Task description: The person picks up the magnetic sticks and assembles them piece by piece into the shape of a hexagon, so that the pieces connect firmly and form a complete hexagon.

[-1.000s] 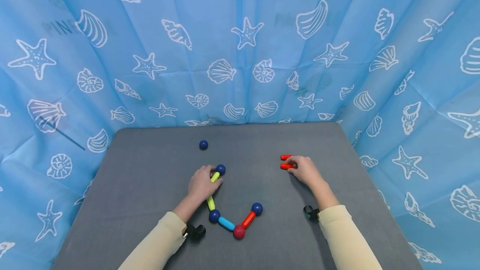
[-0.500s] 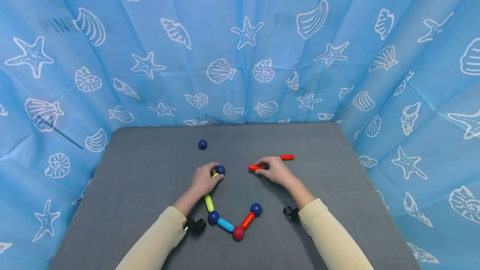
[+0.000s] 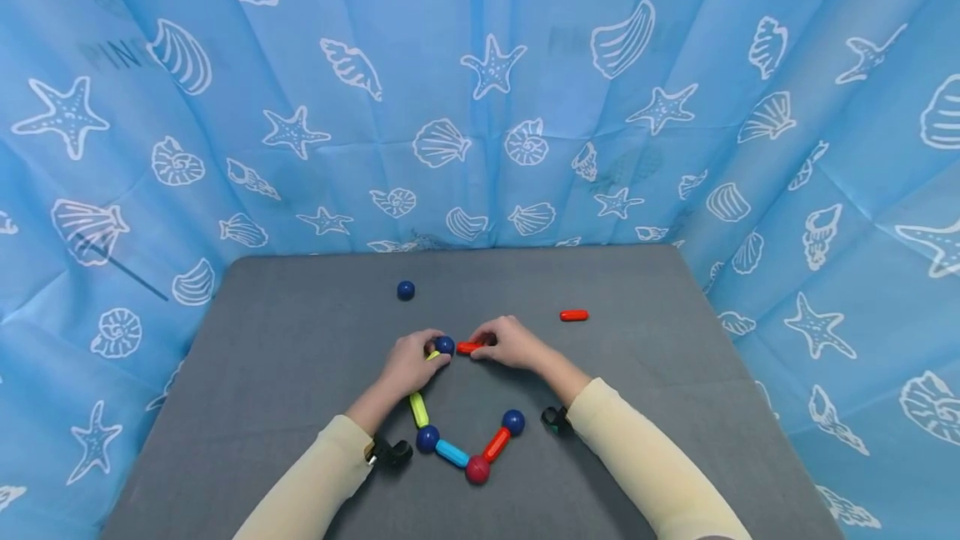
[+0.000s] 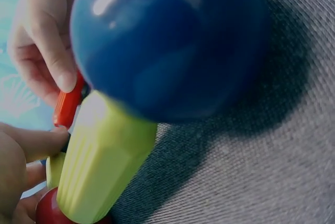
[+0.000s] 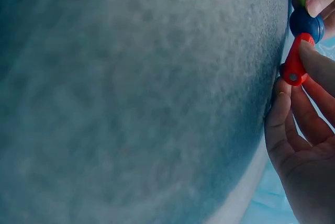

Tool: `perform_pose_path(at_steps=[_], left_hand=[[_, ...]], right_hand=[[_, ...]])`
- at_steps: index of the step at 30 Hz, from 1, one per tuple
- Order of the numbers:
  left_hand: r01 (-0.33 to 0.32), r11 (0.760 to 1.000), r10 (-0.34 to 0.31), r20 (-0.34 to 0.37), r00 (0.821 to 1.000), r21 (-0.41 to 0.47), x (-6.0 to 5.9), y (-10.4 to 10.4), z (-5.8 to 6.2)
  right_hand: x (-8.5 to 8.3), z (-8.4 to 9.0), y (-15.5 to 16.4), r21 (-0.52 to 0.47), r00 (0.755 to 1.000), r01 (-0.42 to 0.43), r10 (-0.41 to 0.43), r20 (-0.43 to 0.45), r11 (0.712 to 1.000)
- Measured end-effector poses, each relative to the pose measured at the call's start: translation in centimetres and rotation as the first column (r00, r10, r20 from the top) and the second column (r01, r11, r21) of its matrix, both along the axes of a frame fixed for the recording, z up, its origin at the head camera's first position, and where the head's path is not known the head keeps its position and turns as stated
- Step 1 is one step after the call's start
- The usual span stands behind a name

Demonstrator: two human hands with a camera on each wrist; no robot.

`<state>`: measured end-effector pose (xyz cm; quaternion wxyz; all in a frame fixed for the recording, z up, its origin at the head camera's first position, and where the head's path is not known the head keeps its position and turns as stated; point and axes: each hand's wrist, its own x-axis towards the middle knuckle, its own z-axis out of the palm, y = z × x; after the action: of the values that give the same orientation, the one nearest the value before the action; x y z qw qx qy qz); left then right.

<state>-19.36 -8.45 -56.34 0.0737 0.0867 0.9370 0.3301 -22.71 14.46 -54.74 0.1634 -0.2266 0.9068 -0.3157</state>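
Note:
My left hand (image 3: 408,363) pinches a yellow magnetic rod (image 3: 433,355) and the blue ball (image 3: 445,345) at its end. From under this hand a chain runs toward me: another yellow rod (image 3: 419,411), a blue ball (image 3: 427,439), a light blue rod (image 3: 452,452), a red ball (image 3: 477,469), a red rod (image 3: 497,444) and a last blue ball (image 3: 513,421). The left wrist view reveals a red ball (image 4: 48,207) beneath the hand, joining the two yellow rods. My right hand (image 3: 510,342) holds a loose red rod (image 3: 468,347) between thumb and fingers, its tip close to the pinched blue ball.
A loose blue ball (image 3: 406,290) lies toward the back of the grey table (image 3: 315,298). Farther right lies a single red rod (image 3: 573,316). Behind the table hangs a blue shell-patterned curtain (image 3: 480,173).
My right hand has picked one red rod from the pair at the right and carried it left, up to the blue ball by my left hand. The left hand has barely moved.

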Motion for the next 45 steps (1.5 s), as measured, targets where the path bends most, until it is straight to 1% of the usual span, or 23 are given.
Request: perform_pose_path(at_steps=[4,6,10,13,16,19,22,25,28,32,34,39,41,45], left_hand=[[0.010,1.000,-0.010,-0.027,1.000,-0.017,0.0,0.1,0.1],[0.022,0.999,-0.024,-0.051,0.998,-0.043,-0.1,0.3,0.1],[0.089,0.994,-0.094,-0.084,0.992,-0.064,-0.7,0.6,0.0],[0.138,0.989,-0.142,-0.083,0.986,-0.050,-1.2,0.8,-0.2],[0.143,0.989,-0.147,-0.074,0.986,-0.046,-1.4,0.6,-0.4],[0.132,0.991,-0.134,-0.061,0.989,-0.034,-1.3,0.1,-0.4],[0.124,0.992,-0.125,-0.047,0.991,-0.025,-1.1,-0.6,-0.4],[0.130,0.991,-0.130,-0.037,0.991,-0.012,-0.9,-1.2,-0.4],[0.148,0.989,-0.148,-0.033,0.988,0.006,-0.8,-1.6,-0.5],[0.152,0.988,-0.152,-0.017,0.988,0.023,-0.6,-1.8,-0.5],[0.146,0.989,-0.146,-0.008,0.989,0.018,-0.5,-1.8,-0.4],[0.152,0.988,-0.152,-0.010,0.988,-0.003,-0.4,-2.0,-0.1],[0.160,0.987,-0.160,-0.011,0.987,-0.004,-0.4,-2.1,0.0],[0.184,0.983,-0.184,0.002,0.983,-0.007,-0.4,-2.2,-0.1]], right_hand=[[-0.3,-0.1,-0.2,0.000,1.000,-0.017,0.017,0.010,1.000],[-0.5,-0.1,-0.2,-0.010,0.999,-0.033,0.033,0.009,0.999],[-1.1,-0.2,0.0,-0.058,0.996,-0.081,0.082,0.018,0.995],[-1.6,-0.4,0.5,-0.107,0.994,-0.092,0.097,0.046,0.990],[-2.4,-0.5,1.1,-0.145,0.995,-0.070,0.079,0.054,0.987],[-3.4,-0.4,1.3,-0.158,0.999,-0.037,0.042,0.034,0.987],[-4.6,-0.3,0.9,-0.160,1.000,-0.019,0.019,0.001,0.987],[-5.9,-0.2,-0.3,-0.166,0.999,-0.021,0.015,-0.035,0.986],[-7.3,-0.3,-1.9,-0.175,0.996,-0.042,0.028,-0.082,0.984],[-8.7,-0.4,-4.2,-0.168,0.988,-0.107,0.086,-0.125,0.980],[-9.2,-0.2,-5.4,-0.161,0.984,-0.146,0.126,-0.128,0.976],[-10.5,0.3,-7.9,-0.097,0.967,-0.232,0.218,-0.131,0.968],[-10.9,0.5,-8.5,-0.067,0.956,-0.274,0.264,-0.129,0.959],[-11.5,0.7,-9.5,-0.025,0.923,-0.374,0.370,-0.109,0.927]])
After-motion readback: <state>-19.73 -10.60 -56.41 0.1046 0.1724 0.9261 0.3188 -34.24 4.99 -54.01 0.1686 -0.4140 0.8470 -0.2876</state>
